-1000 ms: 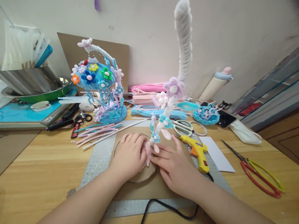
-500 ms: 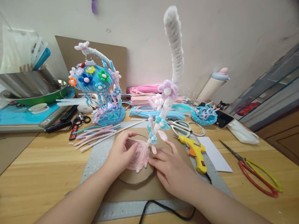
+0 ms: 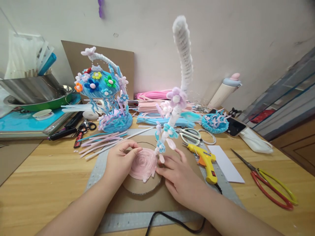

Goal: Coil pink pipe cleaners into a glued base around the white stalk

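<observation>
A pink coiled disc (image 3: 143, 164) lies on a round cardboard base (image 3: 140, 186), over a larger cardboard sheet. From the disc's right side rises a white fuzzy stem (image 3: 183, 55) bearing purple, pink and blue flowers. My left hand (image 3: 123, 157) is at the disc's upper left edge, thumb and forefinger brought together; whatever lies between them is too small to make out. My right hand (image 3: 174, 170) is open beside the foot of the stem, its fingertips touching the right edge of the disc and base.
A yellow glue gun (image 3: 205, 160) and red-and-yellow scissors (image 3: 265, 183) lie to the right. Behind stand a blue flowered craft (image 3: 100, 85) and bundles of pipe cleaners (image 3: 164, 119). Loose strips (image 3: 100, 144) lie left. A black cable (image 3: 174, 223) crosses the front.
My left hand has drawn back to the left, uncovering the coil's centre, and its thumb and forefinger have come together. My right hand has stayed almost still.
</observation>
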The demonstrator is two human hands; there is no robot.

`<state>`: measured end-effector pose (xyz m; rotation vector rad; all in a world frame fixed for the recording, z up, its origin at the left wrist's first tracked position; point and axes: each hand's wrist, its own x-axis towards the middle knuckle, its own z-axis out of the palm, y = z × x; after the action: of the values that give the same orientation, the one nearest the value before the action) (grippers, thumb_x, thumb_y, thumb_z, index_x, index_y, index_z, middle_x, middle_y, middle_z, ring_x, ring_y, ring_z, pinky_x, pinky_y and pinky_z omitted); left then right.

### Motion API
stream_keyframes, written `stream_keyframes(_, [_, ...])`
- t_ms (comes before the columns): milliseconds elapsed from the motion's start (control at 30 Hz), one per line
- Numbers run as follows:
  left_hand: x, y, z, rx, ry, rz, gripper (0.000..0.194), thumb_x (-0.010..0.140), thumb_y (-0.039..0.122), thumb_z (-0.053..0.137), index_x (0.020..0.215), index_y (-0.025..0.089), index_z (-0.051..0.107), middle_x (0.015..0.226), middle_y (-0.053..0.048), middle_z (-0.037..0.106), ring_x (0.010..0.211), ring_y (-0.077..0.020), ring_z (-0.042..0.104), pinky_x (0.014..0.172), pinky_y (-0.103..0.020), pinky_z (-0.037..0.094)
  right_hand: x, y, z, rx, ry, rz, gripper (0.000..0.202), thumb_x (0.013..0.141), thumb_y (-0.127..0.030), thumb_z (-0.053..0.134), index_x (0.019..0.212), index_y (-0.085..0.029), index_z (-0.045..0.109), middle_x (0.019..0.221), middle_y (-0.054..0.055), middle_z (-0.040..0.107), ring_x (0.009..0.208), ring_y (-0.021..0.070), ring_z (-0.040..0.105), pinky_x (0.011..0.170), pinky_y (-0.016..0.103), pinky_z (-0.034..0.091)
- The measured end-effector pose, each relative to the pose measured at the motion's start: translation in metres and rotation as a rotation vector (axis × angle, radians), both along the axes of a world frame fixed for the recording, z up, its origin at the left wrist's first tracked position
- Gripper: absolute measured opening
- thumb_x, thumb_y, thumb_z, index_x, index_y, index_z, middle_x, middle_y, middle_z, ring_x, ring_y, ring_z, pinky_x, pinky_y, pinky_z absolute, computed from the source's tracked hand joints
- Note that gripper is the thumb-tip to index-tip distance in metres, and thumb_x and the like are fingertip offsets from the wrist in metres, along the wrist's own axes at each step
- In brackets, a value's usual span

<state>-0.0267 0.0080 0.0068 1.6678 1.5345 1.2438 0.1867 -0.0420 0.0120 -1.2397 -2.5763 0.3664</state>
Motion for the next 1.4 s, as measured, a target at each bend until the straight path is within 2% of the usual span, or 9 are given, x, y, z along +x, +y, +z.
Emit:
stream_keyframes(300, [0.001,-0.001,-0.004,0.109,0.140,-0.027,0.019,0.077,0.029,0.059,0.064,0.021,0.048,0.074,0.002,0.058,0.072,-0.0140,0.055,0.069,-0.027,0.042,0.000,0.002,-0.002,-0.022,0.011,-0.024,0.046,0.080,-0.006,0.045,0.117,-0.028,0.062,0.123,0.007,0.056,0.123,0.0206,0.044,0.112,0.058,0.005])
stream_keyframes(467, [-0.011,-0.002,0.010,0.145,0.298,-0.023,0.035,0.083,0.040,0.053,0.058,0.021,0.037,0.066,0.002,0.050,0.067,-0.0146,0.051,0.064,-0.027,0.040,-0.002,-0.002,-0.008,-0.060,0.061,-0.135,0.045,0.078,-0.007,0.050,0.114,-0.030,0.065,0.133,0.011,0.048,0.131,0.0252,0.037,0.109,0.060,0.014])
stream_keyframes(567, [-0.025,-0.013,0.018,-0.005,0.454,0.050,0.033,0.086,0.052,0.043,0.083,0.021,0.054,0.089,-0.004,0.059,0.083,-0.0211,0.056,0.067,-0.031,0.044,-0.003,-0.005,-0.011,-0.154,0.113,-0.215,0.045,0.079,-0.008,0.050,0.115,-0.030,0.065,0.139,0.011,0.044,0.131,0.0263,0.036,0.106,0.053,0.027])
stream_keyframes(633, [-0.032,-0.026,0.016,-0.129,0.563,0.152,0.046,0.083,0.058,0.045,0.108,0.020,0.053,0.106,-0.009,0.059,0.090,-0.0261,0.058,0.069,-0.036,0.046,-0.003,-0.007,-0.011,-0.197,0.133,-0.230,0.045,0.081,-0.009,0.049,0.118,-0.030,0.064,0.140,0.010,0.043,0.128,0.0261,0.040,0.105,0.047,0.032])
stream_keyframes(733, [-0.035,-0.047,0.006,-0.304,0.615,0.137,0.055,0.084,0.056,0.040,0.124,0.018,0.046,0.102,-0.012,0.063,0.090,-0.0292,0.062,0.073,-0.041,0.048,-0.003,-0.009,-0.011,-0.188,0.120,-0.219,0.044,0.082,-0.012,0.049,0.121,-0.030,0.062,0.138,0.010,0.045,0.122,0.0270,0.043,0.103,0.046,0.032])
stream_keyframes(900, [-0.022,-0.053,0.000,-0.303,0.628,0.085,0.052,0.089,0.046,0.036,0.134,0.020,0.039,0.118,-0.013,0.062,0.107,-0.0305,0.061,0.085,-0.045,0.048,-0.003,-0.016,-0.009,-0.108,0.031,-0.189,0.051,0.080,-0.012,0.051,0.128,-0.030,0.056,0.128,0.012,0.049,0.114,0.0281,0.045,0.098,0.045,0.033])
stream_keyframes(1033, [-0.009,-0.026,0.006,-0.215,0.595,-0.017,0.047,0.089,0.037,0.038,0.130,0.016,0.045,0.131,-0.014,0.056,0.118,-0.0273,0.055,0.096,-0.042,0.044,-0.006,-0.019,-0.003,-0.098,-0.057,-0.169,0.054,0.078,-0.009,0.049,0.128,-0.028,0.055,0.111,0.012,0.057,0.099,0.0274,0.050,0.088,0.042,0.038])
stream_keyframes(1200, [0.005,-0.001,0.005,-0.124,0.615,-0.069,0.039,0.084,0.031,0.045,0.120,0.018,0.054,0.125,-0.010,0.061,0.116,-0.0247,0.056,0.099,-0.039,0.042,-0.009,-0.018,-0.001,-0.124,0.010,-0.139,0.054,0.076,-0.007,0.046,0.127,-0.021,0.056,0.118,0.011,0.057,0.107,0.0258,0.050,0.092,0.038,0.038])
stream_keyframes(1400, [0.028,-0.025,0.002,-0.001,0.676,-0.155,0.037,0.083,0.029,0.052,0.120,0.025,0.056,0.137,-0.007,0.051,0.130,-0.0259,0.041,0.106,-0.048,0.029,-0.008,-0.018,-0.006,-0.134,0.063,-0.106,0.057,0.076,-0.008,0.047,0.133,-0.018,0.049,0.126,0.011,0.055,0.116,0.0244,0.048,0.098,0.037,0.037])
